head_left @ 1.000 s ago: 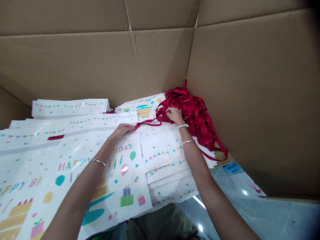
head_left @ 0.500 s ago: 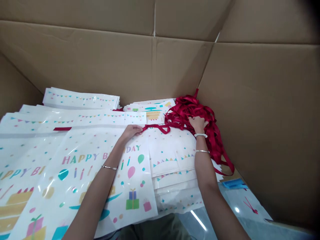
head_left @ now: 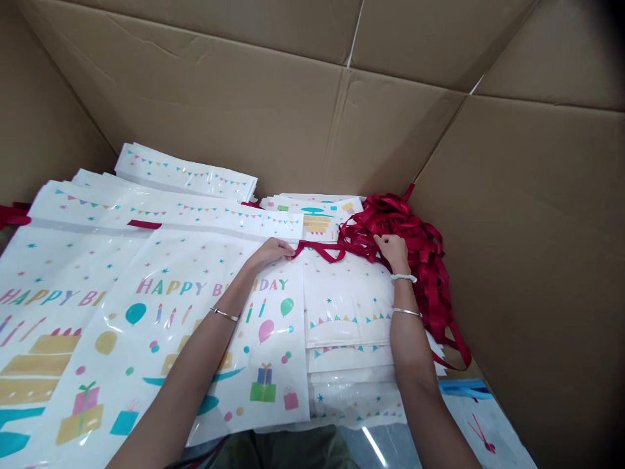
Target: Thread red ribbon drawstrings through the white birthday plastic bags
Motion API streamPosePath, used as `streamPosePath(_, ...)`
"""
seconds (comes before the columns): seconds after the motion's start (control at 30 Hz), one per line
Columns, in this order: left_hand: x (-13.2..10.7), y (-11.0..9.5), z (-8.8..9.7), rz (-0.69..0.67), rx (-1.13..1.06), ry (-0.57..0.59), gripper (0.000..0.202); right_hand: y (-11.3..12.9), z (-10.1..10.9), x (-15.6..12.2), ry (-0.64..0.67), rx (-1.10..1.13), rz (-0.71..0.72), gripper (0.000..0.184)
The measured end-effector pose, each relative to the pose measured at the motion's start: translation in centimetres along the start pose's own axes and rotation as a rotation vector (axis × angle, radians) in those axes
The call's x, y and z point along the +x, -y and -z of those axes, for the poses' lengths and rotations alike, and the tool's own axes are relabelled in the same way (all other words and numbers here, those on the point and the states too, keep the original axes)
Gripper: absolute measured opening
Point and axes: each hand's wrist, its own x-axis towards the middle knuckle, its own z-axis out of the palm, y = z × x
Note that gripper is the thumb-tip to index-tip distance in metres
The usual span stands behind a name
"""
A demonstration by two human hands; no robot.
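My left hand rests on a glossy white bag printed with "HAPPY BIRTHDAY", its fingers pinching a strand of dark red ribbon. That strand runs right to a tangled heap of the same ribbon. My right hand lies on the heap's near edge, its fingers closed over ribbon. Beneath it sits a stack of printed white bags. Each wrist wears a thin bracelet, and the right one also has a white beaded band.
A further stack of bags lies at the back left. Tall cardboard box walls rise behind and to the right. A glossy sheet with blue and red marks shows at the lower right.
The view has swung, shifting the bags and heap rightward in the picture. My right hand has moved further onto the ribbon heap, and my left hand still pinches the strand.
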Motion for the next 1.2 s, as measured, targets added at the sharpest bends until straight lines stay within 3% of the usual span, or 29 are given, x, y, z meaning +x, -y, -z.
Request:
streamPosePath(0.27, -0.6, -0.6, 0.0, -0.001, 0.032, -0.015, 0.006, 1.8, -2.5, -0.5, 0.28, 0.364, 0.229, 0.035)
streamPosePath(0.37, -0.7, -0.7, -0.1, -0.005, 0.034, -0.014, 0.007, 2.7, -3.0, -0.9, 0.329, 0.426, 0.293, 0.039)
streamPosePath(0.47, -0.6, -0.5, 0.0, -0.023, 0.033, -0.002, 0.009, 3.0, -3.0, -1.0, 0.354, 0.485, 0.323, 0.041)
streamPosePath(0.67, -0.6, -0.2, 0.2, -0.048, 0.039, 0.067, 0.016, 1.7, -1.9, -0.8, 0.55, 0.628, 0.302, 0.041)
streamPosePath(0.87, -1.5, -1.0, -0.5, -0.074, -0.006, 0.147, 0.021, 1.4, -1.9, -0.6, 0.625, 0.591, 0.36, 0.038)
streamPosePath(1.0, -1.6, -0.8, -0.7, -0.093, -0.025, 0.154, 0.023, 2.8, -2.9, -0.3, 0.607, 0.483, 0.493, 0.027)
streamPosePath(1.1, -1.4, -0.4, -0.7, -0.11, -0.027, 0.142, 0.026, 4.1, -3.8, -0.5, 0.507, 0.36, 0.573, 0.013)
streamPosePath(1.2, -1.1, -0.1, -0.8, -0.138, -0.034, 0.15, 0.027, 5.2, -4.6, -1.0, 0.409, 0.295, 0.624, 0.013)
